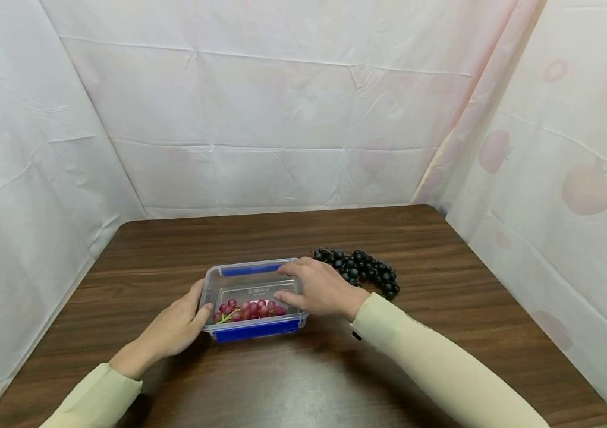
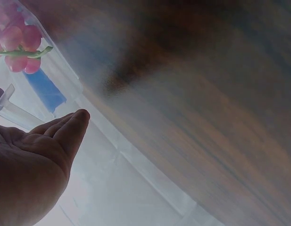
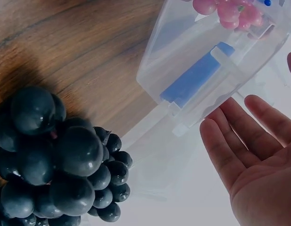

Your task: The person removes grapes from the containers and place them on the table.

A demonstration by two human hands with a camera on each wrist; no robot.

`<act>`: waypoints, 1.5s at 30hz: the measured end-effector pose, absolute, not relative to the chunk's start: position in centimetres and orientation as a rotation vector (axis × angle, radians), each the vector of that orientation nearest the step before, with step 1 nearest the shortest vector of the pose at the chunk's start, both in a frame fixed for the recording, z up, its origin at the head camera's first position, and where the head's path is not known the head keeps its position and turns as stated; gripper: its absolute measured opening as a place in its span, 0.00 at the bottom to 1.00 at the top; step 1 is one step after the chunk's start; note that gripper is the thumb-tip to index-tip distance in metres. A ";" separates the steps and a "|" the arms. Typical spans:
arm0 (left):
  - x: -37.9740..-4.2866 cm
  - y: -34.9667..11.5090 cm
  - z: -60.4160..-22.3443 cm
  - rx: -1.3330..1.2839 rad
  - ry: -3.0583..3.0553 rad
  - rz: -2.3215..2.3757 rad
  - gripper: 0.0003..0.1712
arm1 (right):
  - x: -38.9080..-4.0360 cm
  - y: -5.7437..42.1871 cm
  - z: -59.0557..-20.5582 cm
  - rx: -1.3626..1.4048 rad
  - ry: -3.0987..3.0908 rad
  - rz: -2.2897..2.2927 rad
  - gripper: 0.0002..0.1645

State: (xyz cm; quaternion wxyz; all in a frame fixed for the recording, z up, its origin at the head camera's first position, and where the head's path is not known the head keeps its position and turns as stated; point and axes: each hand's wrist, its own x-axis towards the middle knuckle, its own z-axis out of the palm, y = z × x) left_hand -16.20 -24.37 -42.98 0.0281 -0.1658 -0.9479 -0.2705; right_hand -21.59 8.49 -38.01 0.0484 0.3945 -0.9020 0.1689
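A clear plastic food container with blue side latches stands on the table, with a bunch of red grapes visible through it. My left hand holds its left side, thumb over the front corner and fingers along the outer wall. Over the right part of the container lies my right hand, its index finger near the far blue latch and its thumb above the grapes. Fairly straight fingers of that hand show beside the container wall in the right wrist view.
A bunch of black grapes lies on the dark wooden table, right behind my right hand and wrist. White sheets hang around the table's back and sides.
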 end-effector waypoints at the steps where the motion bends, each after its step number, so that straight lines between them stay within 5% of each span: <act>1: -16.2 -24.4 -43.0 -0.514 -2.925 -0.837 0.34 | -21.6 8.4 -38.0 1.207 -2.751 0.513 0.33; 45: -16.3 -24.3 -42.9 -0.504 -2.941 -0.831 0.34 | -21.7 5.5 -38.1 1.265 -2.832 0.427 0.33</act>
